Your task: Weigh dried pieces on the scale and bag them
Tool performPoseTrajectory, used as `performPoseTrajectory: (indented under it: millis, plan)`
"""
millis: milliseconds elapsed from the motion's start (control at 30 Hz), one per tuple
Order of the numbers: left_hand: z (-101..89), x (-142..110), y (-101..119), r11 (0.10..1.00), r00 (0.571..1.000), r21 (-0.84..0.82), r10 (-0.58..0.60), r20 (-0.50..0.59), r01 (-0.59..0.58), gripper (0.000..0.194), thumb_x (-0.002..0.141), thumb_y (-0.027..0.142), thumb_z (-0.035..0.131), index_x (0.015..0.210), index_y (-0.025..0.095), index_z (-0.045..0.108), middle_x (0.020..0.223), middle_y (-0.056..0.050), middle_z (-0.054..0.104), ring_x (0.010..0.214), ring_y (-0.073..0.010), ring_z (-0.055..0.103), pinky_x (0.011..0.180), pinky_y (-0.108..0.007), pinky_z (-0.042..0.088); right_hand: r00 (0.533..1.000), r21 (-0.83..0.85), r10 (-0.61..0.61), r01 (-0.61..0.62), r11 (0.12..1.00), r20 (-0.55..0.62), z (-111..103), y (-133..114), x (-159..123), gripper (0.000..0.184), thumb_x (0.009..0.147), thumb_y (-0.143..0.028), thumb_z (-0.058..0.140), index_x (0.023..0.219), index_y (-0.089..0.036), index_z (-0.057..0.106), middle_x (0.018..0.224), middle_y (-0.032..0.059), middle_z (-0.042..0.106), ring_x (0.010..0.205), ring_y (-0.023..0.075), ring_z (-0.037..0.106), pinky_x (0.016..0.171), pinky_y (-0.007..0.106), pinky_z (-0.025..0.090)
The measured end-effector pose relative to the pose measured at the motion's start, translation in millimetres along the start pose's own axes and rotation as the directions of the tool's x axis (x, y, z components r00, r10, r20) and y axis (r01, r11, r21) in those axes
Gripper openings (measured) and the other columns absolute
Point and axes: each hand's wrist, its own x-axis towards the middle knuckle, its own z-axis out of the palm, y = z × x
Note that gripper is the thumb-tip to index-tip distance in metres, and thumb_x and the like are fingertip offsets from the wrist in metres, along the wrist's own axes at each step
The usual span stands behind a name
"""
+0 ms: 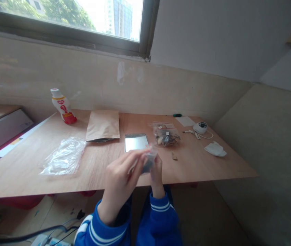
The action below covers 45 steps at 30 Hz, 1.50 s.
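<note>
Both hands meet over the near edge of the wooden table (212,167). My left hand (121,179) and my right hand (157,171) pinch a small clear plastic bag (149,159) with dark contents between their fingertips. Just behind the hands lies a phone (135,141) with its screen up. To its right sits a clear zip bag of brown bits (166,136), and one loose brown bit (174,156) lies on the wood near it.
A brown paper pouch (103,125) and a crumpled clear bag (64,156) lie left of centre. A white and red bottle (62,106) stands at the back left. At the right are a round white device with a cable (200,127), a crumpled tissue (215,149), white paper (185,121), a green pen (177,115).
</note>
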Motion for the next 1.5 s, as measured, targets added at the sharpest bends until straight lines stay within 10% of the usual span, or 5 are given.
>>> performPoseTrajectory:
  millis: [133,367,533,767,1500]
  plan:
    - [-5.5,2,-20,0.968,0.937,-0.100,-0.249,-0.245,0.230,0.022,0.086,0.039,0.056,0.091,0.021,0.070,0.073,-0.001,0.068,0.064,-0.0165,0.064,0.054,-0.025,0.052,0.996,0.051,0.047,-0.043,0.998,-0.073,-11,-13,1,0.039,0.089,-0.048,0.051,0.103,-0.018,0.071,0.107,0.0090,0.072,0.104,0.0248,0.065,0.092,0.040,0.049]
    - [15.0,-16,-70,0.714,0.804,-0.482,-0.594,-0.033,0.508,0.040,0.087,0.052,0.048,0.089,0.016,0.065,0.084,-0.006,0.070,0.070,-0.0174,0.067,0.058,-0.027,0.054,0.989,-0.247,-0.103,0.075,0.966,-0.103,-24,-48,-2,0.036,0.091,-0.046,0.049,0.087,-0.020,0.072,0.095,0.0078,0.074,0.078,0.0213,0.068,0.074,0.033,0.052]
    - [24.8,-25,-75,0.714,0.821,-0.505,-0.571,-0.018,0.485,0.039,0.088,0.050,0.047,0.099,0.016,0.062,0.090,-0.006,0.069,0.076,-0.0163,0.067,0.067,-0.027,0.053,0.989,-0.356,-0.141,0.144,0.923,0.034,-28,-53,-4,0.032,0.093,-0.042,0.048,0.104,-0.022,0.070,0.087,0.0061,0.073,0.081,0.0223,0.067,0.078,0.035,0.050]
    - [12.1,-23,-69,0.716,0.819,-0.548,-0.566,-0.092,0.433,0.024,0.086,0.042,0.057,0.088,0.019,0.051,0.064,0.001,0.067,0.051,-0.0134,0.064,0.049,-0.021,0.043,0.994,-0.344,-0.108,0.092,0.935,-0.027,-35,-51,-4,0.031,0.092,-0.044,0.049,0.091,-0.020,0.068,0.076,0.0040,0.072,0.072,0.0199,0.067,0.071,0.031,0.051]
    - [3.7,-26,-66,0.680,0.764,-0.541,-0.637,-0.101,0.495,0.032,0.077,0.045,0.067,0.089,0.018,0.056,0.089,-0.006,0.074,0.057,-0.0201,0.070,0.047,-0.028,0.056,0.984,-0.277,-0.161,0.133,0.952,-0.078,-41,-42,-6,0.020,0.089,-0.036,0.056,0.090,-0.020,0.067,0.088,0.0037,0.073,0.083,0.0183,0.069,0.077,0.030,0.053]
